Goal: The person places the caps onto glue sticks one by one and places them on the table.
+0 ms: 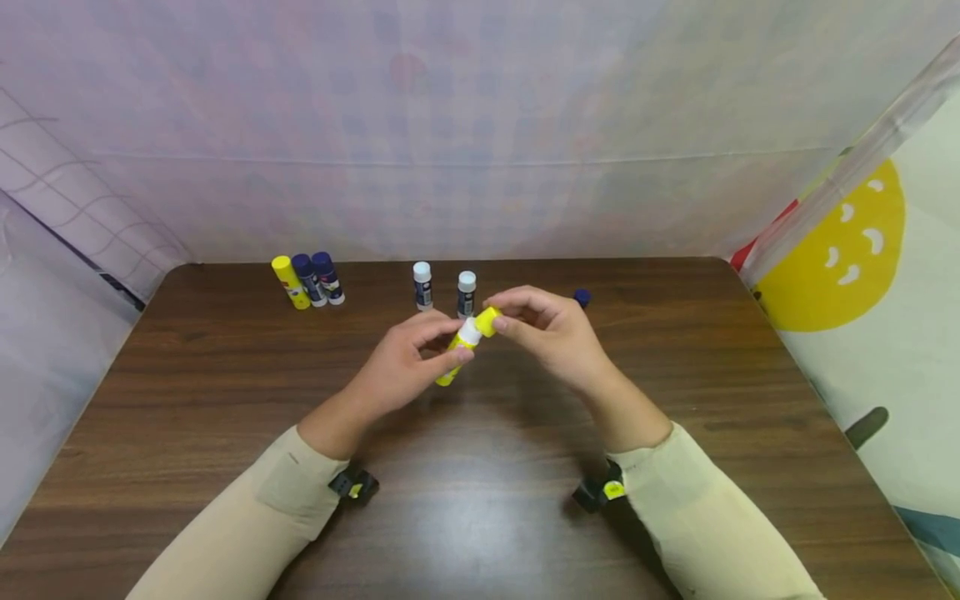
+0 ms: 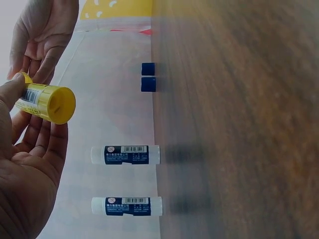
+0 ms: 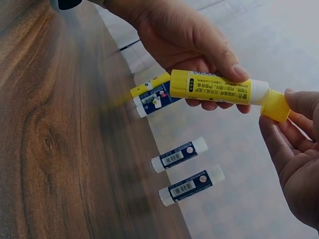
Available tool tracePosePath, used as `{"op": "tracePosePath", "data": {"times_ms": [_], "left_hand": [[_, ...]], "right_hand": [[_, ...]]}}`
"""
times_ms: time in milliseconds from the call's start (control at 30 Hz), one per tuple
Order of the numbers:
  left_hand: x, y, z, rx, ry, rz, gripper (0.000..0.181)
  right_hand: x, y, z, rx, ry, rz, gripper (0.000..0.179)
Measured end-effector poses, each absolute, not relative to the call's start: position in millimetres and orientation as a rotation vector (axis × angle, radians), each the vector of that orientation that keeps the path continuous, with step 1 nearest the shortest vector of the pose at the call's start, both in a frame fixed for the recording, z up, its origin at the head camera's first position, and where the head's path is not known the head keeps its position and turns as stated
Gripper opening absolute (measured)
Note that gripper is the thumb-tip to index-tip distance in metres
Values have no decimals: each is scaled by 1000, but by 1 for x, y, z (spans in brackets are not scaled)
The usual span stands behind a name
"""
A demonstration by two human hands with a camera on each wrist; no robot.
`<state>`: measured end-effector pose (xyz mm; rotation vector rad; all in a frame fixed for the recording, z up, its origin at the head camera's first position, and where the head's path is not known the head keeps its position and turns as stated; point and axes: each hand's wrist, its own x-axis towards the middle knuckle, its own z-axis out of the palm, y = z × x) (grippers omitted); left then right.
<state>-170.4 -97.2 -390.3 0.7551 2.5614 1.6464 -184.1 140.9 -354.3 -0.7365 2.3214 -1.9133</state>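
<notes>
Yellow glue stick [image 3: 209, 84] held aloft between left hand [image 1: 405, 358] and right hand [image 1: 551, 333]

Left fingers and thumb curl round the barrel; right thumb and fingers pinch the yellow cap [image 3: 275, 105], which sits askew at the white neck [image 3: 258, 92], its seating impossible to tell. The long axis slants away from the person toward the right hand, nearer the capped end, so lining cap with neck looks decisive. Two blue-and-white tubes [image 1: 423, 287] [image 1: 467, 293] stand just beyond, near the table's far edge [image 1: 510, 261]; more room lies nearer the person
</notes>
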Motion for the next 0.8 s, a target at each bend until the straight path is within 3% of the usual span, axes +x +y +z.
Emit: {"op": "tracePosePath", "data": {"times_ms": [800], "left_hand": [[-170, -94, -389, 729, 2579, 1598, 33]], "right_hand": [[-183, 138, -356, -761, 2329, -1900, 21]]}}
